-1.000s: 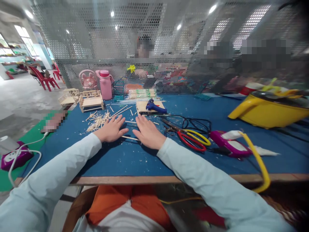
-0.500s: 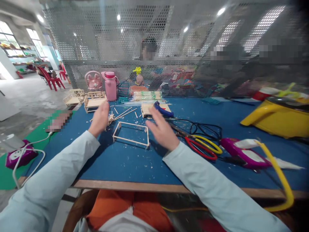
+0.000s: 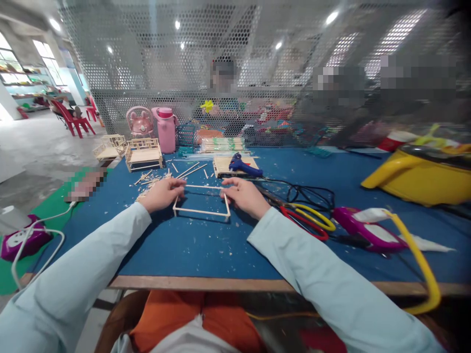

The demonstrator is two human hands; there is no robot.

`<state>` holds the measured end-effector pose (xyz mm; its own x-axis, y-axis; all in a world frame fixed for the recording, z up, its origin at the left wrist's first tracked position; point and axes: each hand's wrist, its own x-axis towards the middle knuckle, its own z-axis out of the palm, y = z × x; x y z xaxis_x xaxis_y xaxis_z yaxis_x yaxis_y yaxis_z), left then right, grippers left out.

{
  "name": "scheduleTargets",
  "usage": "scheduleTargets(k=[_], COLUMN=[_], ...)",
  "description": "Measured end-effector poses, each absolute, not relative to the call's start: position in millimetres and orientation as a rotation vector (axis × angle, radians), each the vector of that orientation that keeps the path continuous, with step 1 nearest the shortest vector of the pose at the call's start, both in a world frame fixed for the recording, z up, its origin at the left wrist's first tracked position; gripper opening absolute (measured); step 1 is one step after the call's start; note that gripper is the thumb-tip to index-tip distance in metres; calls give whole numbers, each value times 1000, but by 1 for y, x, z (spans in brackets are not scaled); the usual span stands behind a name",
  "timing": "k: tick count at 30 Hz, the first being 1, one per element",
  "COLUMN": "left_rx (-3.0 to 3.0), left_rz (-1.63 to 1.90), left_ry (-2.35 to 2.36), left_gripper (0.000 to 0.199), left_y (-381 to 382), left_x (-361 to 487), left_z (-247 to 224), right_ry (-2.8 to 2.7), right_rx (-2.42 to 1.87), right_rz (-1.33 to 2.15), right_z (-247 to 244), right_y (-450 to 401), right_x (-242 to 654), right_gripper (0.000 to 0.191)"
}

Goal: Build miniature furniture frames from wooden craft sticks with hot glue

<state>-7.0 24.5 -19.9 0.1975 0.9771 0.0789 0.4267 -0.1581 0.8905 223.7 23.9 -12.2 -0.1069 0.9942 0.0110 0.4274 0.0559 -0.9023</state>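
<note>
A small rectangular frame of thin wooden sticks [image 3: 201, 212] stands on short legs on the blue tabletop [image 3: 184, 250]. My left hand [image 3: 162, 193] has its fingers closed on the frame's far left corner. At the far right corner, my right hand [image 3: 246, 196] pinches the frame between thumb and fingers. Loose thin sticks [image 3: 193, 169] and offcuts lie just beyond my left hand. Past my right hand, a blue hot glue gun [image 3: 245, 165] rests on a stack of flat wooden pieces [image 3: 221, 168].
Scissors with red and yellow handles [image 3: 312, 220], a black cord [image 3: 309, 193] and a purple power strip [image 3: 368, 235] lie to the right, near a yellow container [image 3: 419, 176]. Miniature wooden furniture [image 3: 143, 153] and a pink bottle [image 3: 167, 130] stand at the back left, before a perforated metal screen [image 3: 184, 63].
Both hands have come down and inward from beside the stick frame, and their fingers have closed on its two far corners. The view has shifted slightly.
</note>
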Motion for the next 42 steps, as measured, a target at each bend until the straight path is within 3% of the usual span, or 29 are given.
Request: scheduleTargets(k=[4, 10, 13, 19, 29, 35, 39, 42], left_rx=[1792, 2210, 2337, 2438, 2496, 2478, 2453, 2447], left_rz=[906, 1132, 857, 267, 189, 212, 227, 227], left_ry=[1526, 1754, 1816, 1832, 1880, 1876, 1871, 1880], left_gripper=[34, 48, 58, 66, 61, 61, 61, 62], left_y=[17, 5, -6, -13, -9, -10, -10, -10], left_x=[-2, 4, 16, 32, 37, 35, 34, 34], left_z=[-16, -9, -12, -17, -14, -14, -15, -17], right_ry=[-1562, -1596, -1933, -2503, -2525, -2069, -2213, -2295], right_rx=[-1502, -1337, -1252, -1569, -1510, -1393, -1589, -1558], right_rz=[815, 412, 269, 300, 317, 439, 667, 686], right_z=[-8, 0, -4, -14, -19, -6, -2, -5], right_y=[35, 35, 28, 17, 23, 27, 19, 13], right_x=[239, 257, 242, 210, 211, 248, 265, 259], right_gripper=[18, 40, 47, 61, 63, 44, 19, 16])
